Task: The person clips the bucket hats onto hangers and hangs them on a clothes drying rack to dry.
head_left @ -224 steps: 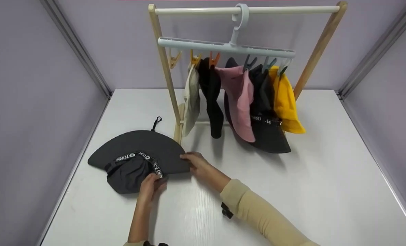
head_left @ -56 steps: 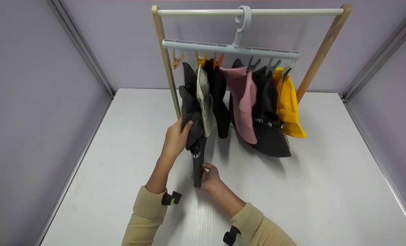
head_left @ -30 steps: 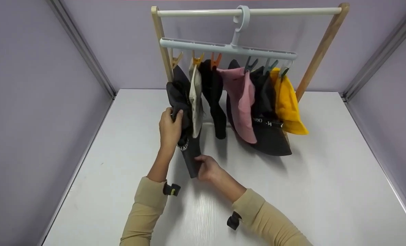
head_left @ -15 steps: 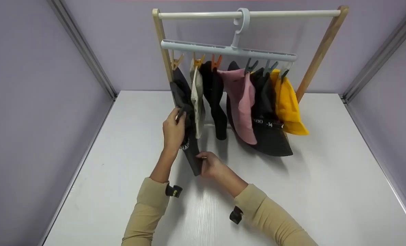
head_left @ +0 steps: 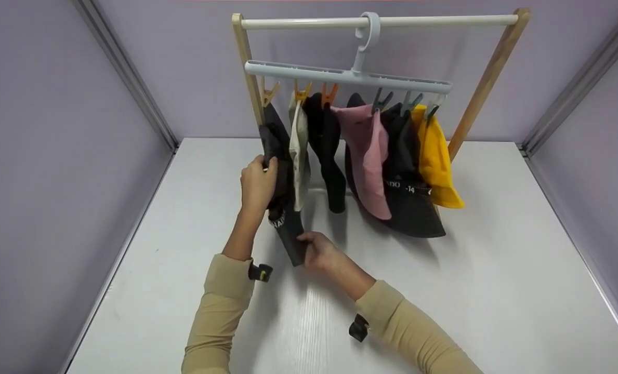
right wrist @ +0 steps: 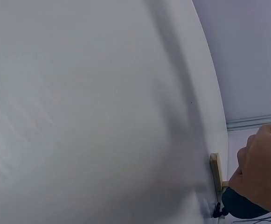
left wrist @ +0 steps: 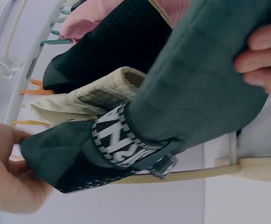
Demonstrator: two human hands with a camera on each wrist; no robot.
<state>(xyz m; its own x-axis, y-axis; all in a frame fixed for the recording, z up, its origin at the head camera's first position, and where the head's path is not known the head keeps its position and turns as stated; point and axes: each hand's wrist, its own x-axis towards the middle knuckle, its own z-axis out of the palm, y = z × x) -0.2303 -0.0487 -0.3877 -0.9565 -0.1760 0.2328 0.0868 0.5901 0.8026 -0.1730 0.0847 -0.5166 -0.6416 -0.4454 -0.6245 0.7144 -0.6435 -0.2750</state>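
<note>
A dark grey wide-brimmed hat (head_left: 291, 236) with a white-lettered band is held upright below the left end of the hanger, its brim folded. My left hand (head_left: 257, 184) grips its crown, and in the left wrist view the thumb and fingers pinch the crown's end. Lower down, my right hand (head_left: 320, 253) pinches the brim's near edge. Above the hat hangs a pale orange clip (head_left: 270, 95), overlapping the brim's upper tip in the head view. The beige hat (head_left: 298, 156) hangs close on its right. In the right wrist view the brim (right wrist: 240, 206) shows below my right hand.
A white hanger (head_left: 334, 75) hangs by its hook from a wooden rack (head_left: 485, 83). Clipped along it are a black hat (head_left: 329, 150), a pink hat (head_left: 358, 140), a dark lettered hat (head_left: 415, 213) and a yellow hat (head_left: 438, 161). The white table (head_left: 496, 285) lies below.
The dark grey hat has gone from lying flat on the table to being held folded under the hanger's left end. Just now my left hand has shifted slightly left and up with the crown.
</note>
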